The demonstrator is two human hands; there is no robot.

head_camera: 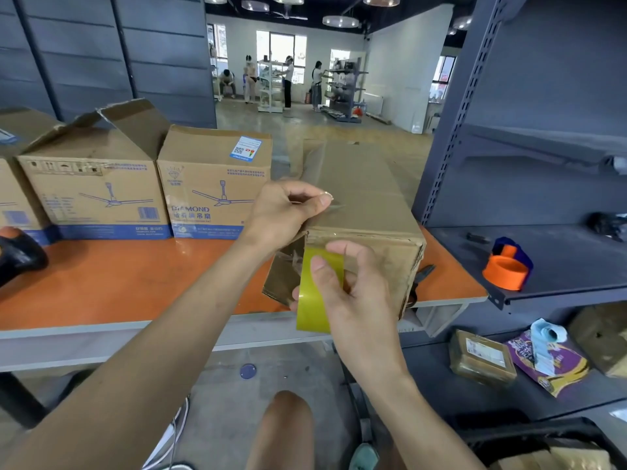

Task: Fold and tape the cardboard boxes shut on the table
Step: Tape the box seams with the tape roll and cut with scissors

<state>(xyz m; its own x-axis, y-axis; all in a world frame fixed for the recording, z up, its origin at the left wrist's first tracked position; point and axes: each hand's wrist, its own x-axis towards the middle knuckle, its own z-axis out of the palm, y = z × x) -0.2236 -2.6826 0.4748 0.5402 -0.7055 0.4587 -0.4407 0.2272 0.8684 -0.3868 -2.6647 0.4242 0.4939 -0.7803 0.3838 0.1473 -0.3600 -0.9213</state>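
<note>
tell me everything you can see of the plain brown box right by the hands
The box is plain brown cardboard, long, top flaps folded shut under glossy clear tape, near corners dented and frayed. It sits at the front edge of the orange table, right of the printed fan boxes. The left hand rests curled on its top near edge; the right hand pinches a yellowish tape strip hanging down its near face.

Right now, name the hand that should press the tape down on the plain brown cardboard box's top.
Left, probably: the left hand pinches clear tape at the box's top edge; the right hand grips the yellow tape roll below.
</note>
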